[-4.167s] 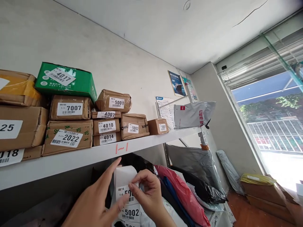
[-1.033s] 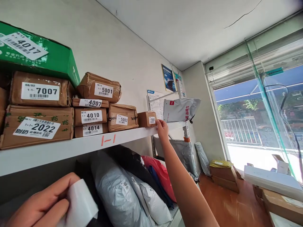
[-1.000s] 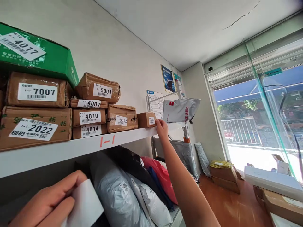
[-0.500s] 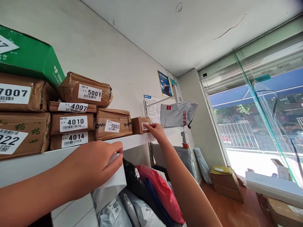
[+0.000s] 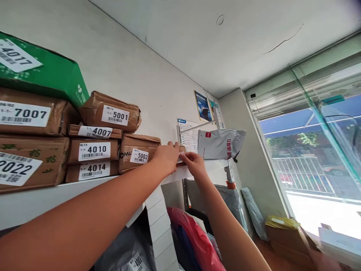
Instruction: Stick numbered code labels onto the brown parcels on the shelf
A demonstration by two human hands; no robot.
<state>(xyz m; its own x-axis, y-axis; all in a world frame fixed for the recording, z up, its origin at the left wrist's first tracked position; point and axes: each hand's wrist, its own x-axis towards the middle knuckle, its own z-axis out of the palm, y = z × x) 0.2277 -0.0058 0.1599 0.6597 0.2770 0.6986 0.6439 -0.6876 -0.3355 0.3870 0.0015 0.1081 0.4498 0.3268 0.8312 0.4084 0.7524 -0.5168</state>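
A small brown cardboard box sits on the white shelf, mostly hidden by my hands. My left hand is closed at its left side, fingertips near the top edge. From below that hand hangs a long strip of white labels; where it is gripped is hidden. At the front of the box, my right hand pinches the edge of a small white label, which lies against the cardboard. Just left of my left hand stands a brown box marked 5002.
Numbered brown boxes and a green box are stacked on the left. A grey mailer bag stands right of my hands on the shelf. Below lie a red bag and a dark grey bag. Cartons stand on the floor.
My left hand has moved right and up to the small box, and the label strip now hangs longer below it. My right hand stays at the label. The view has shifted slightly.
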